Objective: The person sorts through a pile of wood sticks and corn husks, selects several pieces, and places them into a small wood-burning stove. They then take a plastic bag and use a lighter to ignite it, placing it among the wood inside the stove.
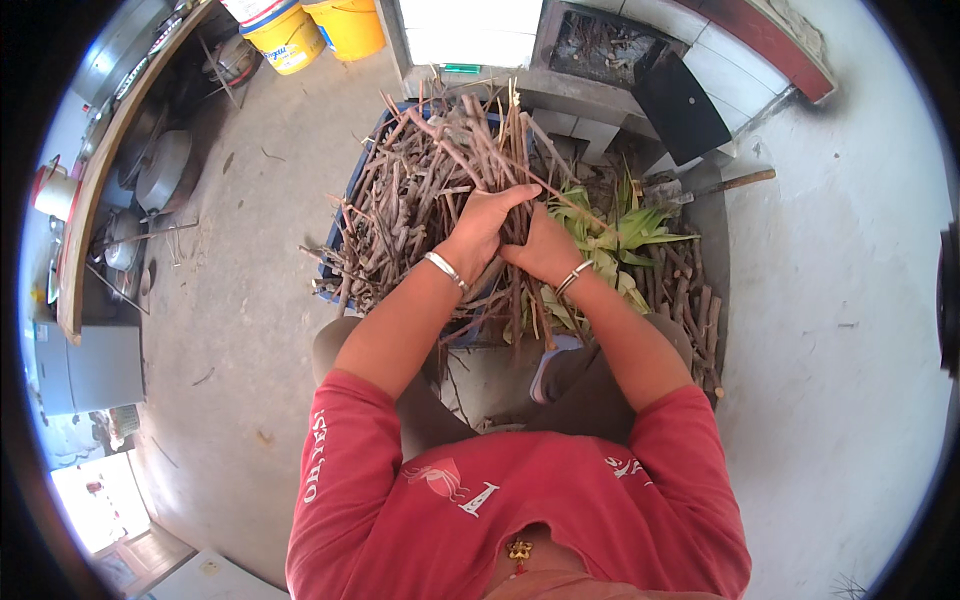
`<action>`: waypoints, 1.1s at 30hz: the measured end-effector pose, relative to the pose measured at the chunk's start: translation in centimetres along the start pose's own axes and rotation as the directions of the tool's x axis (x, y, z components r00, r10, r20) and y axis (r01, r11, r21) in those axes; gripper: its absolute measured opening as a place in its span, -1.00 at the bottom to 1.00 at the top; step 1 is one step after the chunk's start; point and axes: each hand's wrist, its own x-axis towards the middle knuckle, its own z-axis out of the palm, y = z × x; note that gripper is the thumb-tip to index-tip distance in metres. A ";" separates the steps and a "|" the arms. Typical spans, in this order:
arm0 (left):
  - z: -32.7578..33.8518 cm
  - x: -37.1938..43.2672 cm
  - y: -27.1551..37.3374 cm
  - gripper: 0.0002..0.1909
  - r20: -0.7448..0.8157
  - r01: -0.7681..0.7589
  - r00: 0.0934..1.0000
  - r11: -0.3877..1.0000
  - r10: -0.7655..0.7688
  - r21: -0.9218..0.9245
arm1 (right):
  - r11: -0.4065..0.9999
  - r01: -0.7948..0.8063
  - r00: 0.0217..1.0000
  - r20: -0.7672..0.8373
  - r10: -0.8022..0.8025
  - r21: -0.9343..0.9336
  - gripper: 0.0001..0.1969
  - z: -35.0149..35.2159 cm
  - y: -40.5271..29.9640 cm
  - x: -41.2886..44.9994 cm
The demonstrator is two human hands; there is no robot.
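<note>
Both hands grip one bundle of thin dry sticks (499,161) over the right side of a blue plastic crate (335,225). My left hand (482,221) wraps the bundle from the left, its thumb across the top. From the right, my right hand (544,244) closes round the same sticks, a little lower. Stick ends poke out above and below the hands. More broken sticks (397,202) fill the crate in a heap. Green corn husks (637,229) lie just right of my right hand. The palms and most fingertips are hidden.
Thicker cut branches (705,315) are stacked along the right wall. Ahead is a stove opening (607,45) with twigs inside, its black metal door (682,109) swung out. Yellow buckets (349,28) stand at the upper left. A wooden-edged shelf (97,172) with pots beneath runs along the left.
</note>
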 end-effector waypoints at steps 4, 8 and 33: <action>0.2 1.0 0.3 -0.67 0.087 -0.019 0.996 0.999 0.016 0.035 | 0.997 0.045 0.998 -0.042 -0.043 0.065 -0.35 -0.8 0.8 0.4; 1.6 0.9 1.6 -0.62 0.135 -0.081 0.989 0.988 0.064 0.129 | 0.996 0.030 0.991 -0.134 -0.018 0.088 -0.40 -2.0 1.3 0.7; 1.1 1.8 -1.3 -0.58 0.124 0.113 0.987 0.991 -0.103 -0.073 | 0.964 0.110 0.990 -0.110 -0.086 0.241 -0.40 -1.3 3.3 0.0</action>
